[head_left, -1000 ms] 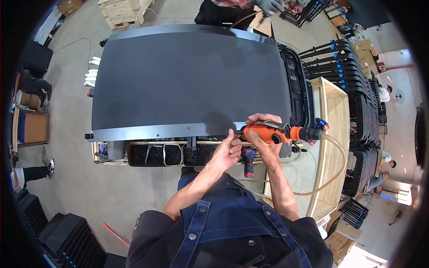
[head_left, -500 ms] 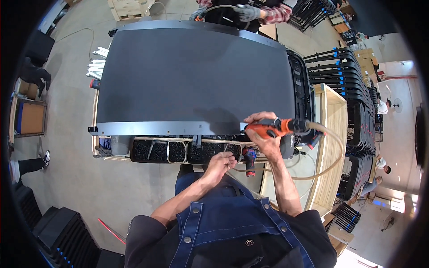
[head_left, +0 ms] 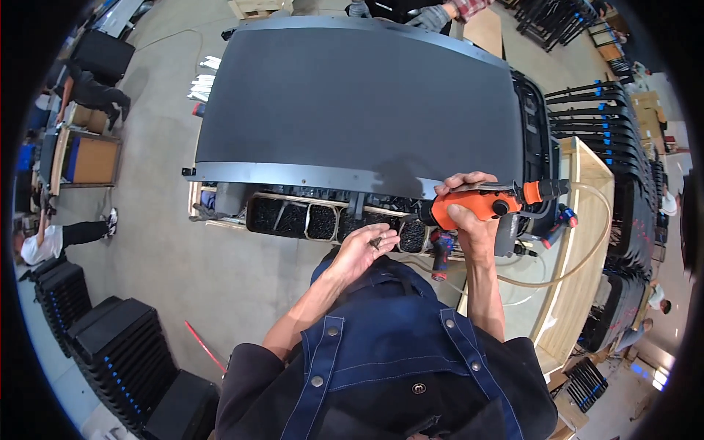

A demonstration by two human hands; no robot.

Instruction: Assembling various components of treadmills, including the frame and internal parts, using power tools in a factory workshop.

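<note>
My right hand (head_left: 475, 229) is wrapped round an orange air screwdriver (head_left: 469, 207), its dark tip pointing left beside the silver rail. A pale hose (head_left: 603, 220) curves away from its rear end. Just left of the tip, my left hand (head_left: 359, 253) is turned palm up with its fingers loosely curled. A few small dark screws (head_left: 375, 243) lie in it. In front of me stretches a wide grey belt-covered deck (head_left: 359, 110), like a treadmill's, with a silver side rail (head_left: 293, 174) along its near edge. Open bins (head_left: 306, 221) of black screws sit under that rail.
A red and black cordless driver (head_left: 441, 255) hangs by the bins; another (head_left: 560, 226) is farther right. A wooden crate (head_left: 579, 249) stands at the right, near stacked black frames (head_left: 623, 183). Across the deck are a co-worker's gloved hands (head_left: 431, 17). Black parts (head_left: 117, 345) are piled lower left.
My view has shifted, so the deck sits farther right and higher. The screwdriver has moved back off the rail toward me. My left palm has turned up, showing the screws.
</note>
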